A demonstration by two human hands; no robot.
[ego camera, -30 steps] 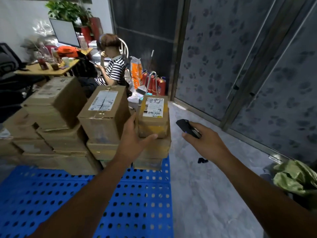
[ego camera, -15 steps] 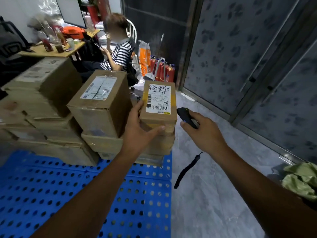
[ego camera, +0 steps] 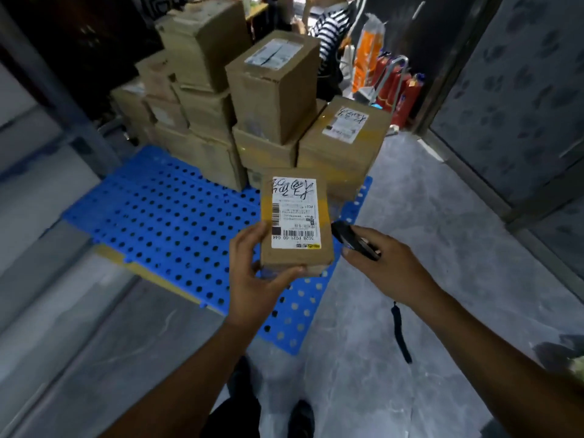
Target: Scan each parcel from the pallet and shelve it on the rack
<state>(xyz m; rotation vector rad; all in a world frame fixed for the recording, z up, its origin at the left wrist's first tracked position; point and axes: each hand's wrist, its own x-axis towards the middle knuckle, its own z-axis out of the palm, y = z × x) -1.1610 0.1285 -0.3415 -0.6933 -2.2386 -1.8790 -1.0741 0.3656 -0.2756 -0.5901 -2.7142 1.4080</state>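
Nearest, at 6 o'clock: dark shoes (ego camera: 302,417) on the grey floor (ego camera: 410,216), both forearms reaching up from the bottom edge. Left hand (ego camera: 252,276), just below centre, grips a small parcel (ego camera: 295,222). The thumb is hooked across its near edge, the fingers are curled up its left side, and the palm is underneath. Parcel held level in the air above the near right corner of the blue pallet (ego camera: 164,222), white shipping label face up, barcode at the near end, handwritten marks at the far end. Right hand (ego camera: 392,267) at 3 o'clock of the parcel, fingers wrapped round a black handheld scanner (ego camera: 349,240). The scanner's nose sits just beside the parcel's right edge; contact cannot be told. A black wrist strap (ego camera: 400,335) hangs loose below that wrist. The pallet is perforated, lying flat on the floor, its near half bare. On its far half, toward 12 o'clock, a stack of cardboard parcels (ego camera: 202,121), several layers high. Among them, a labelled box (ego camera: 341,153) at 1 o'clock of the held parcel, and a tall box (ego camera: 271,96) standing on top toward 12. Grey metal upright (ego camera: 60,96) at 10 o'clock, blurred. Beyond the stack, a seated person in a striped shirt (ego camera: 333,23), an orange bag (ego camera: 366,61) and red fire extinguishers (ego camera: 399,90) at 1 o'clock.
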